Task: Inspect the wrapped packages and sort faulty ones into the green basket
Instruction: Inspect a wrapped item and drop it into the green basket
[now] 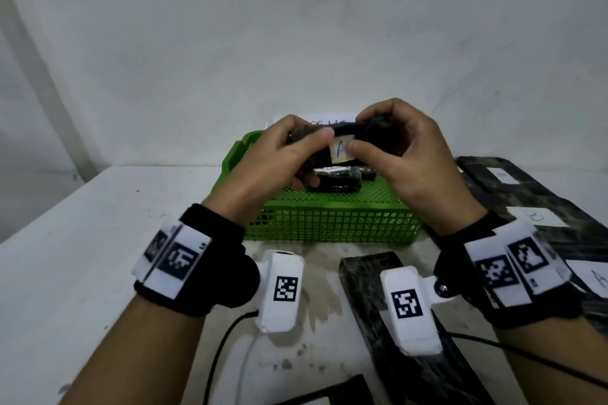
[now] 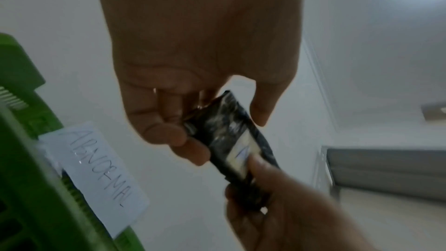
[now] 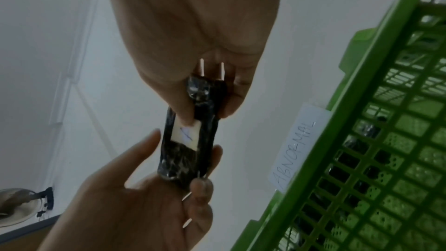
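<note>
Both hands hold one black wrapped package with a white handwritten label in the air above the green basket. My left hand pinches its left end and my right hand its right end, thumb at the label. In the left wrist view the left hand grips the package from above. The right wrist view shows my right hand on the upper end of the package, the left hand on the lower end. Black packages lie inside the basket.
A white note reading ABNORMAL is fixed to the basket's far side. More black wrapped packages with white labels lie on the white table to the right. Another one lies in front of the basket. Thin cables trail near the front edge.
</note>
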Tool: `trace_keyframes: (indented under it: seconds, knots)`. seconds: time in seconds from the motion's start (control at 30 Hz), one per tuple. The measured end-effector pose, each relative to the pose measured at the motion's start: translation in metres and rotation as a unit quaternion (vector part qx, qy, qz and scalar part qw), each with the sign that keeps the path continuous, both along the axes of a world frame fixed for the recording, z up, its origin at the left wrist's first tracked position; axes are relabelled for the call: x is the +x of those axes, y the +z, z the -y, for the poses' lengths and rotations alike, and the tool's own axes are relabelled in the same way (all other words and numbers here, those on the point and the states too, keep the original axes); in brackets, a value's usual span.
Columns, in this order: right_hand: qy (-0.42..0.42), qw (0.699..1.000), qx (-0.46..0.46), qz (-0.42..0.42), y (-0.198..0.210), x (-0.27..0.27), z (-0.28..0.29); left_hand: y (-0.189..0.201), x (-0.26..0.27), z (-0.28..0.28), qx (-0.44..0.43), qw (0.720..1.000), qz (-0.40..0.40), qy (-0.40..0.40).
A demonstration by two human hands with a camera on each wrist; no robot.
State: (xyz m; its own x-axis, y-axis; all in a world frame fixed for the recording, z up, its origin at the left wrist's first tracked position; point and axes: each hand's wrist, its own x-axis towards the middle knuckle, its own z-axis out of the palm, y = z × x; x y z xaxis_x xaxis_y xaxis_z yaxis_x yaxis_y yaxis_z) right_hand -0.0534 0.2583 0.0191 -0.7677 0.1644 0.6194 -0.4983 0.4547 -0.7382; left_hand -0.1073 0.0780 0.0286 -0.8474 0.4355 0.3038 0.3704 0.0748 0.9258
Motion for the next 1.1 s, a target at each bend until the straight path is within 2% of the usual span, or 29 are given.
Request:
trace_keyframes:
  seconds: [0.07, 0.2, 0.33, 0.5, 0.63, 0.73, 0.8, 0.93, 1.0, 1.1]
  knots:
    - [0.031, 0.999, 0.019, 0.025, 0.0, 0.001, -0.003, 0.002, -0.001, 0.001, 0.044, 0.998, 0.042, -0.012]
    - [0.102, 0.984, -0.094, 0.107, 0.002, 0.0, -0.005, -0.002, -0.002, -0.001, 0.066, 0.998, 0.013, -0.017]
    - [0.061, 0.993, -0.044, 0.093, 0.002, 0.001, -0.009, -0.003, 0.004, -0.004, 0.066, 0.998, -0.002, -0.014]
    - [0.006, 0.997, -0.043, 0.066, 0.0, -0.002, -0.005, -0.005, 0.004, -0.008, 0.051, 0.998, -0.045, 0.013]
    - [0.013, 0.998, -0.035, 0.052, 0.0, -0.001, -0.006, -0.007, 0.001, -0.007, 0.034, 0.999, -0.033, 0.001]
    - [0.005, 1.0, 0.0, 0.025, 0.001, -0.001, -0.01, -0.005, 0.001, -0.006, 0.035, 0.999, 0.007, -0.019]
    - [0.019, 0.999, -0.002, 0.049, 0.0, -0.001, -0.012, -0.004, 0.001, -0.005, 0.054, 0.998, 0.019, -0.021]
    - [0.07, 0.976, -0.103, 0.176, 0.004, 0.005, -0.012, -0.004, -0.002, -0.002, 0.086, 0.996, 0.004, -0.021]
    - [0.09, 0.972, -0.123, 0.182, 0.007, 0.007, -0.012, -0.005, -0.002, -0.001, 0.076, 0.997, -0.013, -0.024]
    - [0.079, 0.98, -0.105, 0.149, 0.008, 0.007, -0.01, -0.005, 0.001, 0.001, 0.06, 0.997, -0.038, -0.021]
